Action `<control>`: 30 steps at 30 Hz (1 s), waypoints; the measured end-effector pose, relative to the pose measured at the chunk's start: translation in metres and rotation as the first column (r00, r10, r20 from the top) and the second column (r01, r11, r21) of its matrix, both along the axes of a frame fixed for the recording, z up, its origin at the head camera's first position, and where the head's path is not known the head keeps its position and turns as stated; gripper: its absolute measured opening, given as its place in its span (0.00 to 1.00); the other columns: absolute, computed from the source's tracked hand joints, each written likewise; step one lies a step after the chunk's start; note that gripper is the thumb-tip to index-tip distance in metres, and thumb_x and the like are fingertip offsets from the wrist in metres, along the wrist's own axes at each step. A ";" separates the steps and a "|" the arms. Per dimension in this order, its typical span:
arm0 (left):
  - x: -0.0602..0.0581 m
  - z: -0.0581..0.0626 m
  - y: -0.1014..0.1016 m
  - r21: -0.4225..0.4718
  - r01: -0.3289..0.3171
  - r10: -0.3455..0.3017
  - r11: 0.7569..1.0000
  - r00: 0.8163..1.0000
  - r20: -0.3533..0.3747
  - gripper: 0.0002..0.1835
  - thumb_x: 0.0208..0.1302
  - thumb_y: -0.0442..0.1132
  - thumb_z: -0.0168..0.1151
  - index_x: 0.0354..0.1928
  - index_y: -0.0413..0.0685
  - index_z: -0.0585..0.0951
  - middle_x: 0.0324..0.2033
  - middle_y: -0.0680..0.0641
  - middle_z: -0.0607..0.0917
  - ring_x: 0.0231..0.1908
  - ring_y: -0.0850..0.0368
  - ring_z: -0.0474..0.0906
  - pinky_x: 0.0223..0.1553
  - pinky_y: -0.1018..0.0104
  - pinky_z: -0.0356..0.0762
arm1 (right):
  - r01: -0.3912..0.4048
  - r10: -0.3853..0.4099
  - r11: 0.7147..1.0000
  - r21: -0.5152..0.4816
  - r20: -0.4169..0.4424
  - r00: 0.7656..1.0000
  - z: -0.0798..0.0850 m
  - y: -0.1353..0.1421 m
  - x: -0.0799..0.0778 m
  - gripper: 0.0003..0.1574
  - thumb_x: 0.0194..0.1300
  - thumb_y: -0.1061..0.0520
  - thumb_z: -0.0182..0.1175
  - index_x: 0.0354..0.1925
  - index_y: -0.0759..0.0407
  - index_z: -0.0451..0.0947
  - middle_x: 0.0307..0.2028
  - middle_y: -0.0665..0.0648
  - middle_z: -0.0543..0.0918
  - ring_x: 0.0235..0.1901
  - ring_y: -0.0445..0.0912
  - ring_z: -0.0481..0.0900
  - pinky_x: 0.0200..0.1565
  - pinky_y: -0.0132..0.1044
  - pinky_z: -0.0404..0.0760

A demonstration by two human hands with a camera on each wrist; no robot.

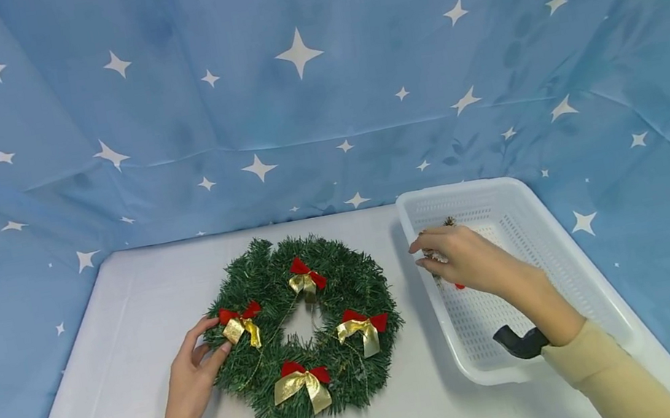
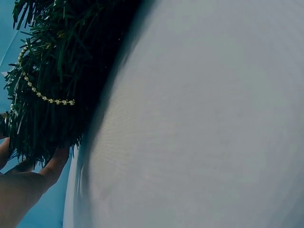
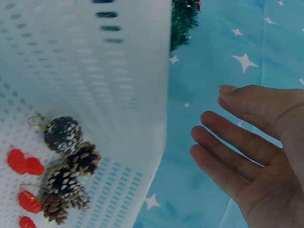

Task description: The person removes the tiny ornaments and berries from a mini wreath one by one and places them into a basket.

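Observation:
A green wreath (image 1: pixel 352 272) lies on the white table, carrying several red-and-gold bows (image 1: pixel 303 386) and a thin string of gold beads (image 2: pixel 40 95). At its left edge my left hand (image 1: pixel 193 377) grips the greenery beside one bow, thumb and fingers around the rim. My right hand (image 1: pixel 470 260) hovers over the near-left side of a white plastic basket (image 1: pixel 584 263), fingers extended and apart, holding nothing. Inside the basket, the right wrist view shows several pinecones (image 3: pixel 61 180) with frosted tips and several small red pieces (image 3: pixel 29 202).
A blue cloth (image 1: pixel 261 88) with white stars hangs behind and at both sides of the table (image 1: pixel 127 318). The basket's wall (image 3: pixel 133 95) rises between its contents and the wreath. A black strap (image 1: pixel 520 342) is on the right wrist.

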State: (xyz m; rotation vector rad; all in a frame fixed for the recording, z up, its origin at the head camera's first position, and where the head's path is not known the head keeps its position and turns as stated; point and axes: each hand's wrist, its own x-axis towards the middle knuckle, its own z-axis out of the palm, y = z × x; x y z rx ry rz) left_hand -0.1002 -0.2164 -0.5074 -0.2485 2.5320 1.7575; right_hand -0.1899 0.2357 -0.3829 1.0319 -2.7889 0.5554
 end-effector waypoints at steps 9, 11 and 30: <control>0.000 0.000 -0.001 -0.001 -0.005 0.005 1.000 1.000 -0.008 0.31 0.75 0.47 0.62 0.76 0.55 0.66 0.81 0.45 0.53 0.75 0.29 0.57 0.69 0.29 0.66 | -0.028 0.028 0.999 -0.020 0.005 1.000 0.007 -0.021 -0.001 0.12 0.64 0.65 0.71 0.47 0.60 0.87 0.43 0.57 0.89 0.32 0.42 0.83 0.33 0.35 0.84; 0.000 -0.001 -0.001 0.001 -0.005 0.005 1.000 1.000 -0.009 0.31 0.75 0.47 0.62 0.76 0.54 0.66 0.81 0.44 0.53 0.75 0.29 0.58 0.68 0.30 0.66 | -0.040 0.040 0.999 -0.017 0.000 0.999 0.007 -0.025 -0.001 0.12 0.64 0.64 0.71 0.47 0.60 0.87 0.44 0.56 0.89 0.37 0.46 0.86 0.37 0.39 0.86; 0.000 -0.001 0.000 0.016 -0.002 0.002 1.000 1.000 -0.003 0.32 0.75 0.47 0.63 0.76 0.54 0.66 0.82 0.45 0.52 0.76 0.30 0.57 0.69 0.29 0.66 | -0.146 0.147 0.988 -0.040 0.031 0.989 0.013 -0.070 -0.004 0.12 0.67 0.62 0.69 0.49 0.60 0.87 0.46 0.57 0.89 0.44 0.50 0.88 0.45 0.41 0.88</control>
